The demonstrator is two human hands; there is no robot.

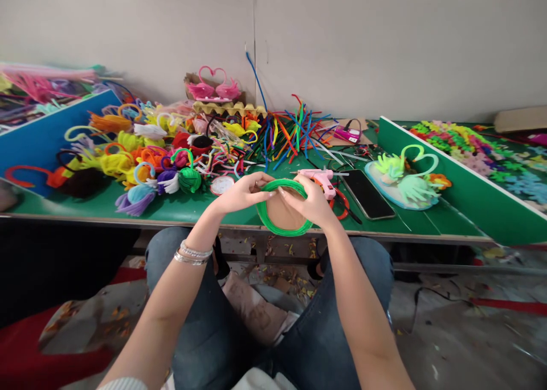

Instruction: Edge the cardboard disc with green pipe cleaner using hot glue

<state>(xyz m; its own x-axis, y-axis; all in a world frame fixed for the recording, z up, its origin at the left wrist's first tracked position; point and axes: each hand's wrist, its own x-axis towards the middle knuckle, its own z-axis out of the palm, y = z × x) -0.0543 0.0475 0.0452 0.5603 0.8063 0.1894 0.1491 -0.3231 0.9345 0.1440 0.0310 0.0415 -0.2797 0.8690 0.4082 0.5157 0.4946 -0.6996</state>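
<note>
Both hands hold one round cardboard disc [282,214] rimmed with green pipe cleaner, at the front edge of the green table [106,208]. My left hand [243,192] pinches the rim at the top left. The fingers of my right hand [311,202] press the green rim at the top right. A pink glue gun [321,179] lies just behind my right hand. Silver bracelets sit on my left wrist.
A black phone [367,193] lies right of the glue gun. Finished pipe-cleaner swans [141,168] crowd the left of the table, loose coloured pipe cleaners [290,131] the back. A green swan pair [405,176] sits on a blue base. Blue and green boards flank the area.
</note>
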